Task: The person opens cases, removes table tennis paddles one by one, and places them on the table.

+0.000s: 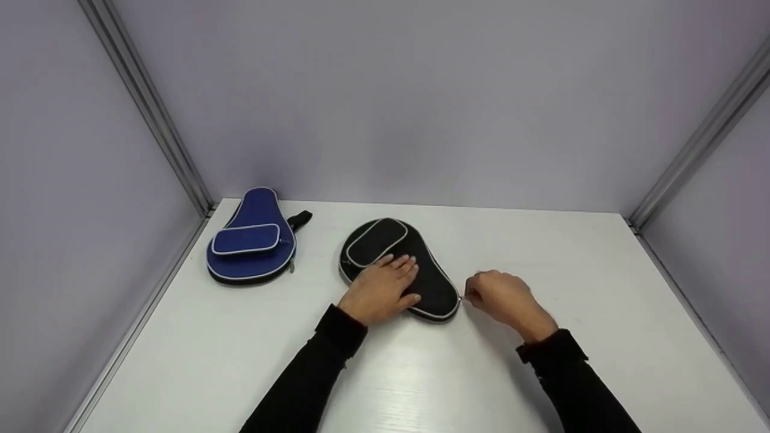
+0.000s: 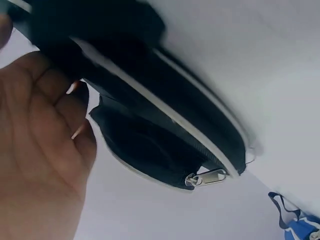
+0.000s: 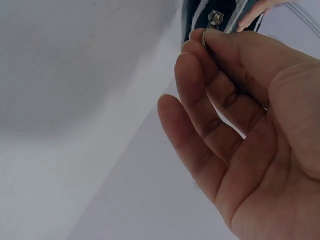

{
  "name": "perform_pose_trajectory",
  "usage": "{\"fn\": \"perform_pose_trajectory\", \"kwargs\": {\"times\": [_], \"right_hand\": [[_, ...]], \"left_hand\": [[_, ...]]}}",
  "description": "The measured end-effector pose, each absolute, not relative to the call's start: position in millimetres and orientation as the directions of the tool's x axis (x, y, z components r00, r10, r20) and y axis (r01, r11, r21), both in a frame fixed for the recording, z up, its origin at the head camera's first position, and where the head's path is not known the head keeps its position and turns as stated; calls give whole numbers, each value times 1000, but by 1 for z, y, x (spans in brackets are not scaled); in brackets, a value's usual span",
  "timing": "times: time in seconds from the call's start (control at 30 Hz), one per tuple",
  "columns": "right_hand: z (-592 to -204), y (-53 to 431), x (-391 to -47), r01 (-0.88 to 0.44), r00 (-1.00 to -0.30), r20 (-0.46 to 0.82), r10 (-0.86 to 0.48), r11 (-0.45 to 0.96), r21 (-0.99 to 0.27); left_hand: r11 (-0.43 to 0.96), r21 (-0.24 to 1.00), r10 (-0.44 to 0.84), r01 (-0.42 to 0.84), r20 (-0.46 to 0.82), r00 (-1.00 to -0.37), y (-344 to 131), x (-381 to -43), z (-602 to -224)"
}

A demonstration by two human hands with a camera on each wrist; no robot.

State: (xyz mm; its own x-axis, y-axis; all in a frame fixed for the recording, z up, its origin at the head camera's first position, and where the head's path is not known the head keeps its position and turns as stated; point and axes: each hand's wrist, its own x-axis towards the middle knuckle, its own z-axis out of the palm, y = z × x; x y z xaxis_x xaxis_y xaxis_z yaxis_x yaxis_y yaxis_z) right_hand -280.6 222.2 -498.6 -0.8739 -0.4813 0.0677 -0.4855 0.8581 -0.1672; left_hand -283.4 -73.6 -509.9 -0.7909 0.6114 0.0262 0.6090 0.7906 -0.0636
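Note:
A black table tennis paddle case (image 1: 430,273) with pale piping lies on the white table, its narrow end toward the right. My left hand (image 1: 382,290) rests on it with fingers extended, beside the small front pocket (image 1: 378,242). At the narrow end my right hand (image 1: 500,297) pinches a zipper pull between thumb and forefinger. In the right wrist view the metal zipper slider (image 3: 215,19) shows just beyond the fingertips. Another metal zipper pull (image 2: 210,177) hangs at the pocket in the left wrist view.
A blue paddle case (image 1: 255,246) with a black strap (image 1: 299,220) lies at the table's far left. Grey-white panels (image 1: 385,108) stand behind the table and at both sides. The white table top (image 1: 577,270) extends to the right of the hands.

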Motion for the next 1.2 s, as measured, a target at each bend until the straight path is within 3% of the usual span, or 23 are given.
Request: {"fn": "perform_pose_trajectory", "kwargs": {"times": [0.17, 0.37, 1.2], "right_hand": [[-501, 226, -282, -438, -899, 93, -428, 886, -153], [-504, 227, -283, -412, -910, 121, -397, 899, -150], [-500, 226, -282, -402, -915, 64, -397, 899, -173]], "left_hand": [[745, -106, 662, 659, -3, -749, -77, -281, -506], [724, -64, 687, 687, -32, -726, -79, -281, -505], [805, 13, 593, 593, 17, -805, -69, -292, -512]]}}
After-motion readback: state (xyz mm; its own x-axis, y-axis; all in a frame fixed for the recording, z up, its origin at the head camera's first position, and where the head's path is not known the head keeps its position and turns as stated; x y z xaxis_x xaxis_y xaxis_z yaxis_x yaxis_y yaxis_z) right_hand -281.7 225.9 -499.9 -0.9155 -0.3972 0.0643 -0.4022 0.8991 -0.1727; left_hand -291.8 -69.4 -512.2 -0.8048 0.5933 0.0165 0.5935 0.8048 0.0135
